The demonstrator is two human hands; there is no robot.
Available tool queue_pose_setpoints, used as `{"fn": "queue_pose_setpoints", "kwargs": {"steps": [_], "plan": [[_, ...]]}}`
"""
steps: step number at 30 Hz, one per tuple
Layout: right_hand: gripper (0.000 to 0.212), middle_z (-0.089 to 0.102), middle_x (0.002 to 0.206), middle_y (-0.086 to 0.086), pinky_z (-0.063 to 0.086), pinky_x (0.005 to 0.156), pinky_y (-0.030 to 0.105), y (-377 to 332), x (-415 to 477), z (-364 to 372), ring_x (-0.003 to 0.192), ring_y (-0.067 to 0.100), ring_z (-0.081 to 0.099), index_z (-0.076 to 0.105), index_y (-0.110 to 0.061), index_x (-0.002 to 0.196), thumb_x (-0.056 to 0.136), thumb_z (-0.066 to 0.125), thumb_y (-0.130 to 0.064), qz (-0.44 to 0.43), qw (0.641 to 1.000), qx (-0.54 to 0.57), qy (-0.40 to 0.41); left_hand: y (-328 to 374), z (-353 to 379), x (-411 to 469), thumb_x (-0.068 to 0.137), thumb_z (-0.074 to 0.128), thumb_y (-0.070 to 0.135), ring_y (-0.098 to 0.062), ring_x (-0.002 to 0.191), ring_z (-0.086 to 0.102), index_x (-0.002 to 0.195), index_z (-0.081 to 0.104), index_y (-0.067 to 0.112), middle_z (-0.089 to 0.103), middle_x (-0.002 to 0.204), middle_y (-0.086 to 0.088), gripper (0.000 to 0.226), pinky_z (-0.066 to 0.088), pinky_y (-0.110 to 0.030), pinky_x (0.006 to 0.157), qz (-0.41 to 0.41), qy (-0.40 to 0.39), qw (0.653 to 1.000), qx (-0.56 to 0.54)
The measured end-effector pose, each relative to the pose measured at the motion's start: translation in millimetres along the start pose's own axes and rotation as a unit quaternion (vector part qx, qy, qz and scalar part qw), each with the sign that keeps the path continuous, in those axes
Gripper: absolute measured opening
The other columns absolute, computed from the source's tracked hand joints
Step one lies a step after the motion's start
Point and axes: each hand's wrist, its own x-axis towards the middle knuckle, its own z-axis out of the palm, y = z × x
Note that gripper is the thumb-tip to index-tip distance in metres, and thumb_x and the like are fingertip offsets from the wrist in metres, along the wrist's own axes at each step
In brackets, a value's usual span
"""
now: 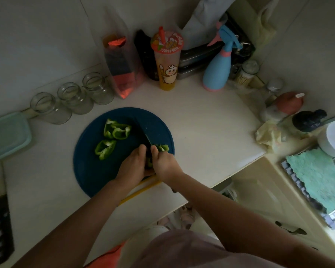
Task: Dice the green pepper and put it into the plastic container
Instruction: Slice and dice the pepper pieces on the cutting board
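Left hand (pixel 133 164) and right hand (pixel 163 164) side by side, nearly touching, fingers curled, over the near part of a round blue cutting board (pixel 89 171). Between the two thumbs, the dark blade of a knife (pixel 144 132), pointing away from the hands. Cannot tell which hand grips the knife. Just beyond the right thumb and touching it, a green pepper piece (pixel 162 147). Farther out, left of the left hand, larger pepper chunks (pixel 122 132) on the board. Well off to the left on the white surface (pixel 201 132), a pale green plastic container (pixel 6 136).
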Motion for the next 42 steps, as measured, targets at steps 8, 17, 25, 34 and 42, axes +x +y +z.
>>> {"fn": "queue_pose_setpoints", "kwargs": {"steps": [8,17,25,34,42], "plan": [[0.058,0.051,0.064,0.004,0.045,0.065,0.036,26.4,-8.7,-10.5,0.058,0.017,0.048,0.047,-0.015,0.063,0.097,0.026,-0.057,0.032,0.998,0.060,-0.012,-0.7,13.8,-9.2,0.071,0.077,0.034,-0.029,0.102,0.052,0.114,0.047,0.003,0.053,0.109,-0.015,0.061,0.044,-0.036,0.079,-0.021,0.103,0.994,-0.027],[0.059,0.050,0.063,0.004,0.044,0.068,0.036,51.8,-39.4,-16.8,0.060,0.017,0.045,0.045,-0.014,0.062,0.095,0.026,-0.058,-0.005,0.999,0.033,-0.009,-4.0,19.8,-8.3,0.072,0.075,0.037,-0.030,0.087,0.056,0.099,0.051,0.001,0.057,0.093,-0.015,0.051,0.048,-0.037,0.069,0.005,0.143,0.990,-0.001],[0.054,0.043,0.060,0.006,0.042,0.064,0.035,55.9,-53.4,-18.9,0.055,0.016,0.039,0.037,-0.016,0.059,0.097,0.026,-0.053,-0.039,0.999,0.022,-0.007,-4.2,22.6,-7.8,0.071,0.076,0.037,-0.031,0.083,0.056,0.092,0.050,0.001,0.058,0.089,-0.016,0.049,0.047,-0.036,0.065,-0.001,0.147,0.989,0.007],[0.048,0.040,0.056,-0.004,0.033,0.062,0.025,63.1,-53.8,-12.5,0.054,0.012,0.041,0.042,-0.019,0.065,0.100,0.025,-0.048,-0.069,0.996,-0.063,0.000,-5.4,22.3,-7.9,0.070,0.077,0.034,-0.033,0.082,0.055,0.086,0.049,0.000,0.056,0.085,-0.018,0.048,0.047,-0.039,0.066,0.004,0.141,0.990,0.016],[0.047,0.040,0.057,-0.006,0.031,0.060,0.022,64.6,-52.5,-7.8,0.053,0.010,0.040,0.044,-0.019,0.068,0.100,0.026,-0.048,-0.071,0.995,-0.065,-0.003,-10.4,26.1,-7.9,0.072,0.067,0.040,-0.033,0.078,0.053,0.083,0.048,0.003,0.054,0.081,-0.017,0.043,0.047,-0.040,0.064,0.026,0.151,0.988,0.034]]}}
